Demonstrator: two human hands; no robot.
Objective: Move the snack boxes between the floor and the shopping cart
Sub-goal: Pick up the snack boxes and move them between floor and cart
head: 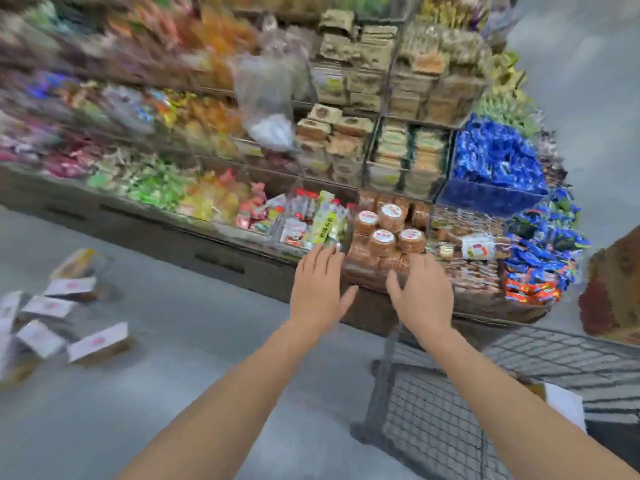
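Left hand (317, 289) and right hand (420, 299) spread empty; snack boxes (98, 342) well left of them look light, stiff (grip long edges).

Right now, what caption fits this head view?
Left hand and right hand empty; snack boxes on floor, shopping cart nearby.

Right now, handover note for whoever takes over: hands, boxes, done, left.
Left hand: open, fingers spread, holding nothing.
Right hand: open, holding nothing, above the front corner of the grey wire-mesh shopping cart.
Both hands are stretched toward the stocked snack shelf.
Flat white-labelled snack boxes: several lie scattered on the grey floor, far left, away from the cart.
Done: one white-topped item shows inside the cart, partly hidden by the right forearm; probably a box.
Left: the floor pile, if the boxes are bound for the cart.
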